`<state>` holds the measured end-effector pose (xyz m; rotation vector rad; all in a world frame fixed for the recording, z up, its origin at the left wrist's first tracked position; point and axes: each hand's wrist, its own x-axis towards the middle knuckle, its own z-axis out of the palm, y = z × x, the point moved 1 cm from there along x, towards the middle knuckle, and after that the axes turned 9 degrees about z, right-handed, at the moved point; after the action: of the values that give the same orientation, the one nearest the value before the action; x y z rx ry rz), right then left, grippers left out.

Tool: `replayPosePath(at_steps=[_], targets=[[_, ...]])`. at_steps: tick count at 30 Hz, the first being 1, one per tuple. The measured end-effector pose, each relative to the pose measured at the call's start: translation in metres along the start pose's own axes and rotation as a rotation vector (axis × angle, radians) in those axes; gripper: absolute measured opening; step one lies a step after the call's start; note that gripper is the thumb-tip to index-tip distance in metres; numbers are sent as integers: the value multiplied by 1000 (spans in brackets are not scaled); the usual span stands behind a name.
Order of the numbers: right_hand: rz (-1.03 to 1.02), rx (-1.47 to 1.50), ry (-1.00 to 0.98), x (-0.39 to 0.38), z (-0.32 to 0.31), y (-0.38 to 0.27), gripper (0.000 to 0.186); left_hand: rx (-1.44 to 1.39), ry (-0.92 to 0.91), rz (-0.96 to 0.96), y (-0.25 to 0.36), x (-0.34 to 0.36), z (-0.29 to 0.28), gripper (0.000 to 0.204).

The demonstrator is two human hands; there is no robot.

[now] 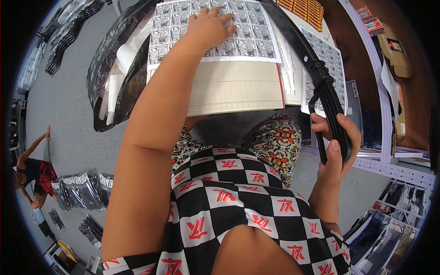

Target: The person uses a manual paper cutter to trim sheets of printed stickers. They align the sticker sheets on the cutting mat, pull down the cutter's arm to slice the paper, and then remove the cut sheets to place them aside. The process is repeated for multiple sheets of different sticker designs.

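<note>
My left hand (211, 27) lies with its fingers spread on a white sheet printed with rows of repeated black designs (256, 43). The sheet rests on the cream, grid-lined bed of a guillotine paper cutter (238, 89), which sits in front of my lap. My right hand (339, 153) is wrapped round the looped handle of the cutter's long black blade arm (316, 68). That arm slants along the bed's right side, raised toward me at the handle end. White paper strips (288, 68) lie between the bed and the arm.
A black plastic bag (103, 68) with white scraps stands left of the cutter. Right of the arm is another printed sheet (323, 57), with orange-and-black sheets (305, 13) beyond. A pale purple rack (378, 78) stands at right. Packaged garments (82, 190) and another person (34, 169) are at left.
</note>
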<state>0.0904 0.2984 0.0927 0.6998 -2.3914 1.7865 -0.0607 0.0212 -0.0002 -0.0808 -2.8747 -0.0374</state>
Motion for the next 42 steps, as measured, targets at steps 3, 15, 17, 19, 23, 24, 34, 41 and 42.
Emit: replayPosePath(at_steps=[3,15,17,19,23,24,34,41,42], targets=[[-9,-5,2,-3,0,4,38,4,3,-4,0,0,-1,42],[-125,10,-43,-21,4,40,35,17,12,14,-2,0,4,43],[-147,10,-36,-23,6,46,35,13,27,13,-3,0,5,43],[-163,8,-33,-26,7,52,34,7,34,11,-3,0,7,43],[-182,28,-23,-31,8,64,34,24,39,25,-9,1,13,43],[-186,38,-16,-32,9,66,34,45,54,34,-14,4,21,44],[-198,59,6,-37,11,82,33,87,71,44,-17,4,25,45],[-206,42,10,-39,10,89,33,-169,-92,24,2,-2,-16,46],[-212,30,9,-40,10,91,33,-164,-99,23,3,-2,-16,46]])
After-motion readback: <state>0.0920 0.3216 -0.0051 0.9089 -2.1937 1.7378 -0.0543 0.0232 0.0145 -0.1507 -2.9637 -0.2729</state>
